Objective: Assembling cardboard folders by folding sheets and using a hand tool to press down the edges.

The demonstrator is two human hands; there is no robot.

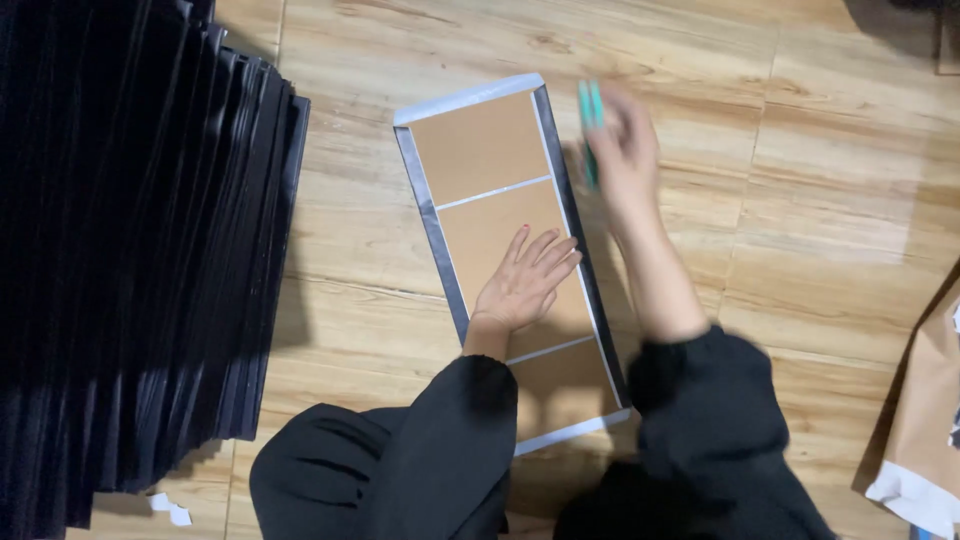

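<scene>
The long cardboard panel point(500, 225) lies lengthwise on the wooden floor point(800, 200), pinned by the flat, open left hand point(522, 285), while a green tool point(590, 125) is gripped by the right hand point(625, 150) just beyond the panel's right edge.

I see a tan-brown board point(480, 150) edged in black with pale strips across it, lying on a light wood-grain floor point(820, 200). My right hand point(625, 150) holds something teal point(590, 125) — sleeves black, and the stack point(130, 250) beside is black too.
</scene>
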